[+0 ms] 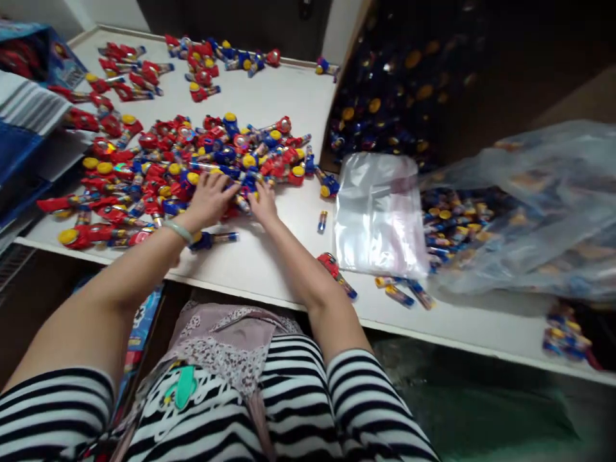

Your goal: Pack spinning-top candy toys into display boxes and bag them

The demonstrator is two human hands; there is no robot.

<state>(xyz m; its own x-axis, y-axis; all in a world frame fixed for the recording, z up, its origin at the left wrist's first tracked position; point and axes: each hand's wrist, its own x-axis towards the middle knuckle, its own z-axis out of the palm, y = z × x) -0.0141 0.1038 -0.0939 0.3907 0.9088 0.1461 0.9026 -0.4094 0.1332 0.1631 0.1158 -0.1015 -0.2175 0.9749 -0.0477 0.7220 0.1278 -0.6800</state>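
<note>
A dense pile of small red and blue plastic toys [158, 154] with yellow round parts and clear, label-wrapped tubes covers the white table. My left hand [209, 196], a pale bangle at its wrist, rests on the pile's near side with its fingers spread. Close to its right, my right hand [264, 204] has its fingers bent around a blue toy [248, 183] at the pile's edge. Its fingertips are partly hidden among the pieces. A blue toy with a tube [214, 238] lies just in front of my left wrist.
Clear plastic bags [380, 218] lie flat right of my hands. Beyond them, a large translucent bag [543, 212] holds several loose tubes. A dark bin [385, 83] of blue toys stands at the back right. Packaging boxes [29, 135] crowd the left; the table's edge [231, 289] runs before me.
</note>
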